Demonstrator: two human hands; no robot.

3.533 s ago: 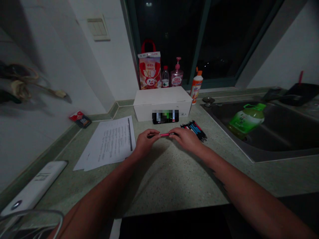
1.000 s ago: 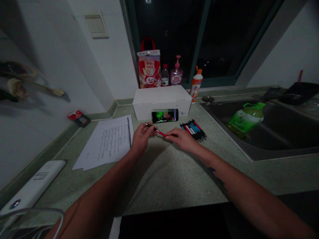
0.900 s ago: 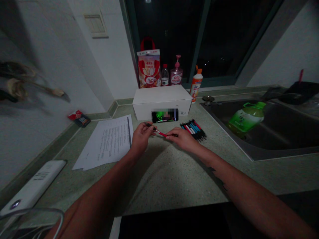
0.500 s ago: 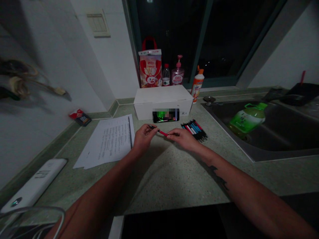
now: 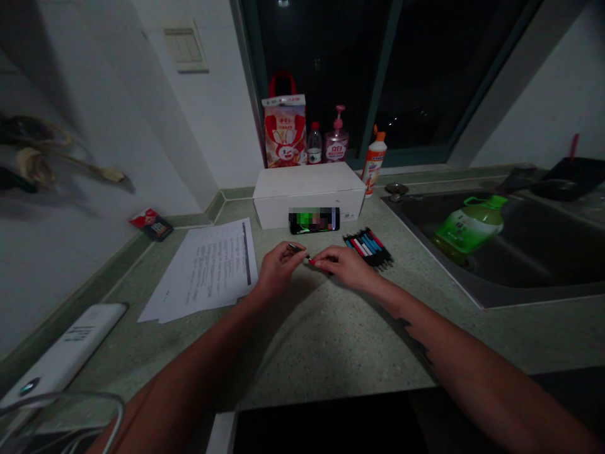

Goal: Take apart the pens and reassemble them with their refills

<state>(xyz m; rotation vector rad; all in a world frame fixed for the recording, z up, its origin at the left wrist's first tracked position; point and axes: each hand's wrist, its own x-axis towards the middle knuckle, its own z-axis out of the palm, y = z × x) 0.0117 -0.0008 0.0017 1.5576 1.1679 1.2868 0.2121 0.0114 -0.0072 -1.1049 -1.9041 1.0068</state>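
Note:
A slim red and black pen (image 5: 311, 260) spans the gap between my two hands above the countertop. My left hand (image 5: 278, 265) is closed on its black end, fingers curled. Its red part is pinched by my right hand (image 5: 344, 265), which covers much of it. Just beyond my right hand lies a row of several pens (image 5: 368, 248) in black, red, white and blue. A phone (image 5: 314, 221) with a lit screen leans against a white box (image 5: 309, 189) behind my hands. Printed sheets of paper (image 5: 208, 268) lie to the left of my left hand.
On the right, a metal sink (image 5: 534, 265) holds a green-labelled jug (image 5: 472, 224). Behind the box stand a snack bag (image 5: 285, 135), a pump bottle (image 5: 337, 142) and an orange bottle (image 5: 374, 164). A white power strip (image 5: 70, 347) and cables sit at the left edge.
Both hands have dropped slightly toward me. The hands are closer together on the pen, and less of its red part shows between them.

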